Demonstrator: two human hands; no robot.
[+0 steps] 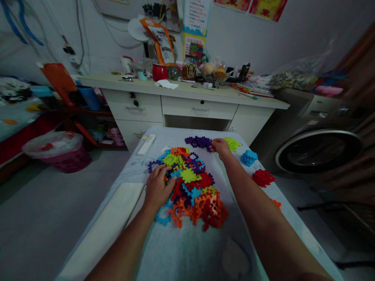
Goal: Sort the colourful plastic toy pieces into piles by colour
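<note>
A mixed pile of gear-shaped plastic toy pieces [190, 175] in orange, red, lime, blue and purple lies on the cloth-covered table [181, 253]. My left hand [159, 185] rests at the pile's left side, thumb and fingers apart, fingertips touching pieces. At the far end, my right hand [221, 149] has its fingers closed at the right end of a purple row of pieces [198, 142]. Sorted stacks run down the right side: lime pieces [233, 144], blue pieces [249, 157], red pieces [263, 178] and orange pieces [276, 203], the last partly behind my right arm.
A white narrow box [147, 145] lies at the table's far left, and a long white panel [117, 210] along its left edge. Beyond stands a white desk [137, 105] with jars and clutter. A washing machine [318, 132] is to the right, a pink bin [60, 156] to the left.
</note>
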